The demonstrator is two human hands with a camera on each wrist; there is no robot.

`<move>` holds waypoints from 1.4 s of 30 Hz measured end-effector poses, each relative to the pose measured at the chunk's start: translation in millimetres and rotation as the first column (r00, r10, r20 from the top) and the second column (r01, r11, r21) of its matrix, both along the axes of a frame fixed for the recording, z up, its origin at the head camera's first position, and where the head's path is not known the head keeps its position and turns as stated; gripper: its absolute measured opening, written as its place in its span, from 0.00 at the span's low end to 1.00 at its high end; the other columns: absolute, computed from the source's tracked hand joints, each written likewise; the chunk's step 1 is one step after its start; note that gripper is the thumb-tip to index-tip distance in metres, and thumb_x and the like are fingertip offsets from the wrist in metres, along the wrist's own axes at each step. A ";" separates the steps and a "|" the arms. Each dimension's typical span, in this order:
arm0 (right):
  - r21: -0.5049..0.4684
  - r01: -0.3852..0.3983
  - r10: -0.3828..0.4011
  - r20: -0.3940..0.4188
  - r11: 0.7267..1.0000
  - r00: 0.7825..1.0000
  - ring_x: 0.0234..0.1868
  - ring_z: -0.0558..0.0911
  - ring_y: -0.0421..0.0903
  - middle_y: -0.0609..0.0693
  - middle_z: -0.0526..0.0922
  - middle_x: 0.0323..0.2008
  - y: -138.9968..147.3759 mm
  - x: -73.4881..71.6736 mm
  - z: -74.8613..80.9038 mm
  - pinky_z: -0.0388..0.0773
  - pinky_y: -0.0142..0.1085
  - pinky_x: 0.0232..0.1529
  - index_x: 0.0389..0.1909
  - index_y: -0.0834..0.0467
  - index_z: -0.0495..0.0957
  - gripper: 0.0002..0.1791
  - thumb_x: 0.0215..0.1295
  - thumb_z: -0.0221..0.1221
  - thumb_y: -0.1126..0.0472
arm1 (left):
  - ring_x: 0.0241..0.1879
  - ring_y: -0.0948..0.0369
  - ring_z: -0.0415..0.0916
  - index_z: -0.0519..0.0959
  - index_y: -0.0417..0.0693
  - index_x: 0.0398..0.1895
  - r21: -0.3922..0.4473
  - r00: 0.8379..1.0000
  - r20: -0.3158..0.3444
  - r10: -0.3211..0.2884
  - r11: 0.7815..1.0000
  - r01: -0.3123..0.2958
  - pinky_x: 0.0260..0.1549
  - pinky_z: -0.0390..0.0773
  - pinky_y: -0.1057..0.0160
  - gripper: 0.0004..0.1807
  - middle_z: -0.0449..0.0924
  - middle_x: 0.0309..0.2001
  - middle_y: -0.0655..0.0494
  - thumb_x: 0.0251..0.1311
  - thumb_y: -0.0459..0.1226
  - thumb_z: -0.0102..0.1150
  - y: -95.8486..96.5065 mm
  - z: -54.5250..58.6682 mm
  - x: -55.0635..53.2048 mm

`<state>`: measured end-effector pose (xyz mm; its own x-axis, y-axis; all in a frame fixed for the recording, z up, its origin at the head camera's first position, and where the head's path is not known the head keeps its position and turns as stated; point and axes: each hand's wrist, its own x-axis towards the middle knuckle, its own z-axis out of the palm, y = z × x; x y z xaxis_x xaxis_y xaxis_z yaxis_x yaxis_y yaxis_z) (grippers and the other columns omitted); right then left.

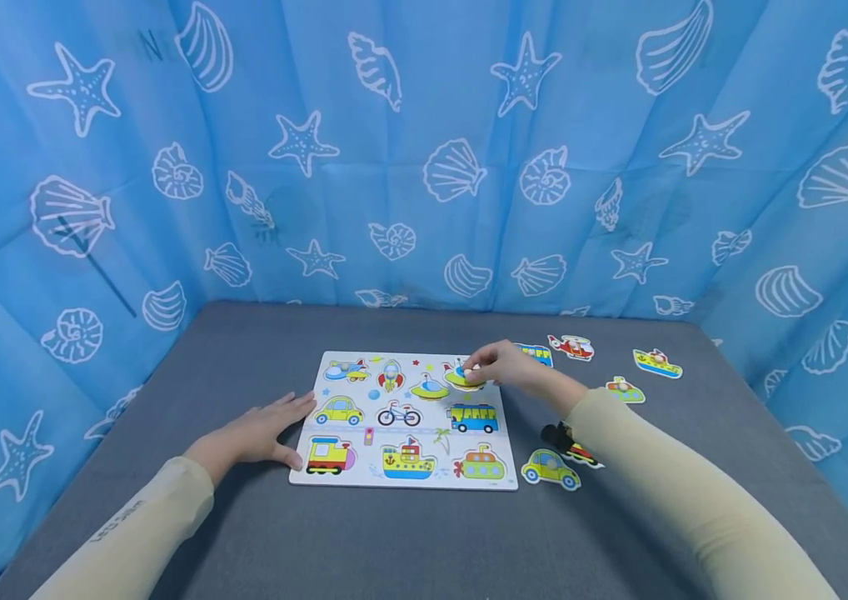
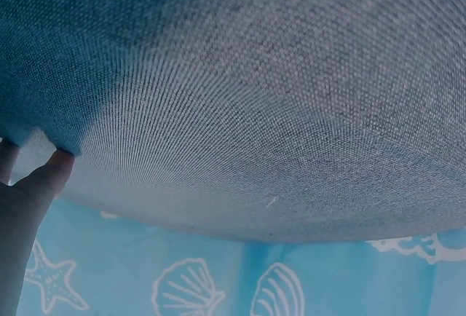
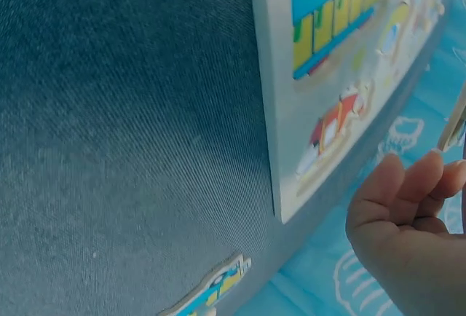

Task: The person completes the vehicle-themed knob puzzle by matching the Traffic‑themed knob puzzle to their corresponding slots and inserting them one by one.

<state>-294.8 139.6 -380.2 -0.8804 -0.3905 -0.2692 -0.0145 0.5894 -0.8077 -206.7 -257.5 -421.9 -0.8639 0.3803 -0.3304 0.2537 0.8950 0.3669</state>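
A white wooden puzzle board printed with vehicle pictures lies on the table. My right hand pinches a yellow-green and blue flying saucer puzzle piece over the board's upper right corner. The printed flying saucer is just left of it. In the right wrist view the fingers of my right hand bend together at a thin piece edge, most of it out of frame; the red helicopter picture shows nearby. My left hand lies with fingers spread, thumb and fingertips at the board's left edge.
Right of the board lie loose pieces: a bus, a helicopter, a ship, a submarine and a car. Another piece is partly hidden under the right forearm. A blue shell-patterned curtain surrounds the grey table.
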 end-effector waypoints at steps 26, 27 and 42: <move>-0.002 0.005 -0.005 0.004 1.000 1.000 0.44 0.76 0.48 0.53 0.81 0.44 -34.0 -5.2 -18.4 0.72 0.40 0.46 0.42 0.63 0.84 0.08 0.64 0.64 0.65 | 0.74 0.41 0.41 0.50 0.44 0.77 -0.004 1.000 -0.002 -0.008 1.000 0.008 0.62 0.47 0.29 0.61 0.47 0.76 0.44 0.44 0.61 0.70 -0.5 -0.8 -1.0; 0.002 0.009 -0.009 0.006 1.000 1.000 0.44 0.76 0.48 0.52 0.81 0.44 -35.2 -5.1 -18.3 0.72 0.40 0.47 0.42 0.62 0.84 0.08 0.64 0.64 0.65 | 0.74 0.41 0.41 0.50 0.44 0.77 -0.003 1.000 0.000 -0.007 1.000 0.007 0.62 0.47 0.29 0.61 0.47 0.76 0.44 0.44 0.61 0.70 -0.6 -0.9 -1.1; 0.088 0.105 -0.109 0.047 0.991 0.993 0.48 0.72 0.51 0.53 0.78 0.44 -54.2 -10.3 -27.3 0.70 0.40 0.44 0.40 0.57 0.86 0.07 0.62 0.66 0.61 | 0.74 0.40 0.41 0.50 0.43 0.76 0.007 1.000 0.007 -0.008 1.000 0.008 0.62 0.47 0.29 0.61 0.47 0.76 0.43 0.44 0.61 0.70 0.6 1.3 -0.8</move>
